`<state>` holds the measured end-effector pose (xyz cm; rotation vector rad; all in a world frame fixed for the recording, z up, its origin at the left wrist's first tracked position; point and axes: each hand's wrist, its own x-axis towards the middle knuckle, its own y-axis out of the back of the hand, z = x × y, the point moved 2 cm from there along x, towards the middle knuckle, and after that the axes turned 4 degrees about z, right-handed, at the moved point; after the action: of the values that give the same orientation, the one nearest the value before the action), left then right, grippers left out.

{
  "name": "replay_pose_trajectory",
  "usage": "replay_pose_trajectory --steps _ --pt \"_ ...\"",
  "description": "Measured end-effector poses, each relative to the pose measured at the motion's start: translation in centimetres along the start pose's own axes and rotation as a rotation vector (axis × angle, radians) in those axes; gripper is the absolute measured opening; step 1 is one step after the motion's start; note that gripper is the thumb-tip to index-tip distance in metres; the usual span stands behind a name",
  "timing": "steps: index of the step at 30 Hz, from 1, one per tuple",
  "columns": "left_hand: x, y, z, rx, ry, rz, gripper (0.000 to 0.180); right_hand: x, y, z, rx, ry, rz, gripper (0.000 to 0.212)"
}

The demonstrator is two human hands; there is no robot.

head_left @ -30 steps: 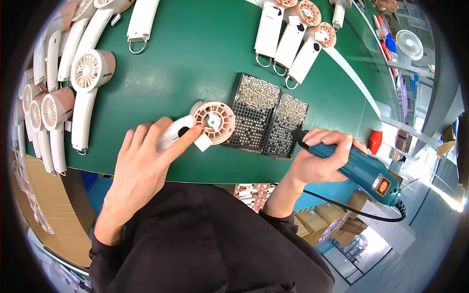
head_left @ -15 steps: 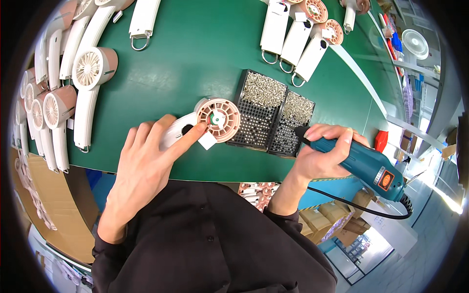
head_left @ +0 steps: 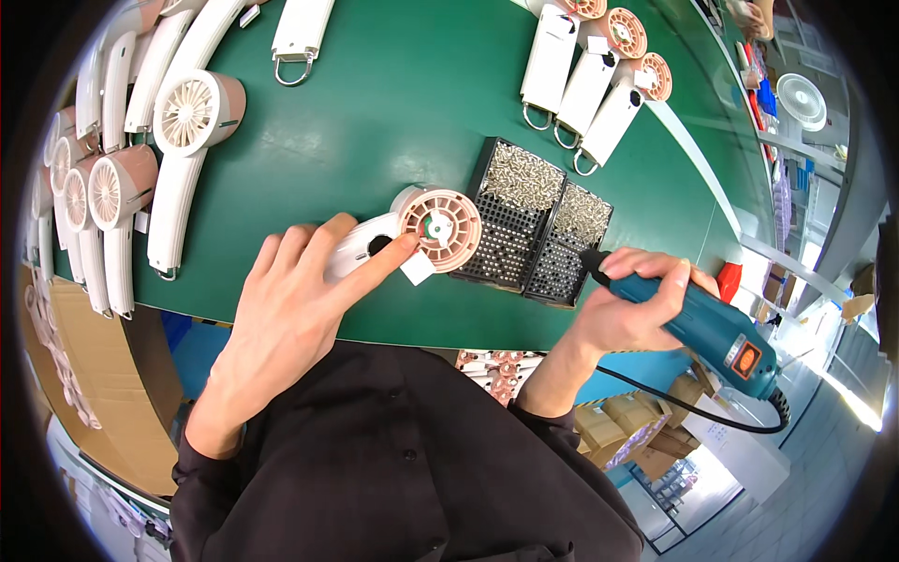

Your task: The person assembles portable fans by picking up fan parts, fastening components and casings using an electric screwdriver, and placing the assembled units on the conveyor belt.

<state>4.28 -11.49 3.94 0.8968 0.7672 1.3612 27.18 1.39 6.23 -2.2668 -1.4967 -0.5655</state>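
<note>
A handheld fan [head_left: 444,230] with a white handle and a round pink grille lies face up at the middle of the green table [head_left: 309,140]. My left hand [head_left: 286,286] is closed over its handle, one finger reaching to the grille near its white hub. A small white tag [head_left: 418,269] sticks out beside that finger. In my right hand [head_left: 629,309] is a teal electric screwdriver [head_left: 714,330], gripped along its body. Its black tip points left, over the right edge of a screw tray [head_left: 565,245]. Whether the tip carries a screw is too small to tell.
A second screw tray [head_left: 510,214] adjoins the first; both have loose screws at the back and rows of holes. Assembled fans [head_left: 198,112] crowd the left side, several open-faced ones [head_left: 587,94] lie back right. The screwdriver's black cord [head_left: 688,407] hangs off the right.
The whole view has shifted slightly, so the table things appear farther right. My hands keep the same grips on the fan and the screwdriver, with little other movement visible.
</note>
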Motion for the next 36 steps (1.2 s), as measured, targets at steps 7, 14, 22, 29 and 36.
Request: replay_pose_trajectory --steps 7,14,22,29,36 --pt "-0.4 -0.3 -0.5 -0.019 -0.044 0.032 0.069 -1.0 -1.3 -3.6 0.291 0.023 -0.066 0.018" --pt "-0.6 -0.3 -0.9 -0.028 -0.073 0.058 0.069 -3.4 -5.8 -6.4 0.339 0.136 -0.452 0.020" --pt "-0.9 -0.5 -1.3 -0.083 -0.066 0.087 0.068 -4.3 -7.0 -5.3 0.265 0.082 -0.432 0.018" --pt "-0.8 -0.5 -1.6 -0.087 -0.057 0.046 0.067 -4.6 -7.9 -4.4 0.219 0.057 -0.433 0.018" --pt "-0.9 -0.4 -2.8 -0.155 0.010 0.031 0.060 -4.2 -7.7 -3.1 0.210 -0.016 -0.510 0.023"
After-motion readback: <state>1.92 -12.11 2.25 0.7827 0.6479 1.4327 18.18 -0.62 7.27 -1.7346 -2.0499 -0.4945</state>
